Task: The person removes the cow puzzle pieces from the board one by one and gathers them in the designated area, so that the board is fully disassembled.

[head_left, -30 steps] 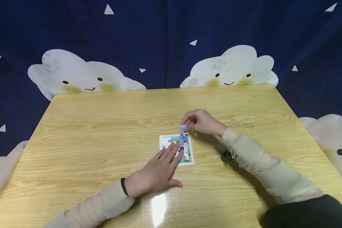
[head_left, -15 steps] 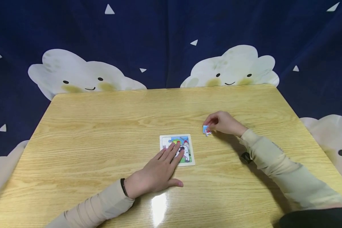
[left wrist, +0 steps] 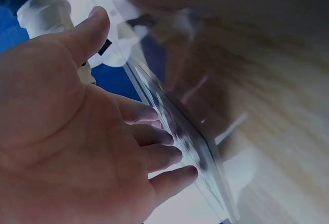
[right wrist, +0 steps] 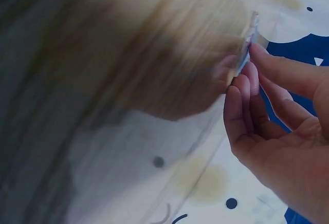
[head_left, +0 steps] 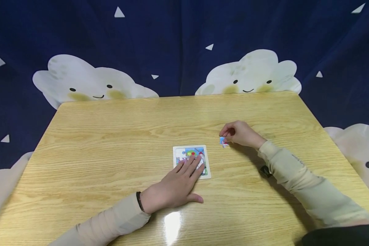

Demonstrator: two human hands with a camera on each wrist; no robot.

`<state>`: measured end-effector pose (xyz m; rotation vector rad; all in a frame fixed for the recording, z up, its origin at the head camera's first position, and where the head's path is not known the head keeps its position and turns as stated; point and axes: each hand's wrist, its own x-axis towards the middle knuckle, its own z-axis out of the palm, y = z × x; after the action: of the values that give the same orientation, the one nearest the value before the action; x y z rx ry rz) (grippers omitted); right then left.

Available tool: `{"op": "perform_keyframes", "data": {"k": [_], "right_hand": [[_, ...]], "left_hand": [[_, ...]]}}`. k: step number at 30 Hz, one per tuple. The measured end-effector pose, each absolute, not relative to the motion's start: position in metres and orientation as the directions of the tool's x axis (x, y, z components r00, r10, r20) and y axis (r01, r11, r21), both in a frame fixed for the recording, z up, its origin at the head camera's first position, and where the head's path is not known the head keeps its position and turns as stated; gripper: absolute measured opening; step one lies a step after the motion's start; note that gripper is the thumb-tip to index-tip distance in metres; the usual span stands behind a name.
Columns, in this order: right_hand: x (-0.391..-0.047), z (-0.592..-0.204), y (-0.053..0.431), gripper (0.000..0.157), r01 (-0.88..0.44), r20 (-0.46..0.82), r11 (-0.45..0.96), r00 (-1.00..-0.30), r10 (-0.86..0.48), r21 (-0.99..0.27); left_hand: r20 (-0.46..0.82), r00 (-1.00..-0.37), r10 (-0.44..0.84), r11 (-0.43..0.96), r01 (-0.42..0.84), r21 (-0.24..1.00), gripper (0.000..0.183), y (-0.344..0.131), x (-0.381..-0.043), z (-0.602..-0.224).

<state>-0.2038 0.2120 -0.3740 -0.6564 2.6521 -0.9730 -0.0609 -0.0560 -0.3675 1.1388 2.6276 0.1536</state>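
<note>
Blue-printed jigsaw piece (head_left: 222, 140) | pinched in my right grip (head_left: 238, 132), partly covered; contact with the counter (head_left: 126, 136) unclear | right of the white-framed puzzle (head_left: 186, 152) | my left grip (head_left: 179, 187) rests straight-fingered there, hiding its lower part

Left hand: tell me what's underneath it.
The left hand lies partly over the framed puzzle, whose upper part and right edge show, and partly over the wooden table. From the head view, the parts of both directly beneath are covered.
</note>
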Motion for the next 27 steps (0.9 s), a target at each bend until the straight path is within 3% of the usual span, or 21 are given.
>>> {"op": "perform_keyframes", "data": {"k": [5,13,27], "right_hand": [[-0.197,-0.370,0.194,0.010,-0.380,-0.009,0.623,-0.850,-0.527,-0.684],[-0.182,-0.366,0.146,0.008,-0.470,0.029,0.508,-0.753,-0.657,-0.722],[-0.181,-0.368,0.114,0.005,-0.486,-0.031,0.562,-0.738,-0.675,-0.669]], "left_hand": [[-0.218,-0.650,0.728,0.685,0.706,0.180,0.091,-0.052,-0.060,-0.368],[-0.239,-0.645,0.726,0.685,0.711,0.162,0.092,-0.050,-0.060,-0.372],[-0.297,-0.623,0.724,0.683,0.707,0.184,0.099,-0.047,-0.063,-0.370]]}}
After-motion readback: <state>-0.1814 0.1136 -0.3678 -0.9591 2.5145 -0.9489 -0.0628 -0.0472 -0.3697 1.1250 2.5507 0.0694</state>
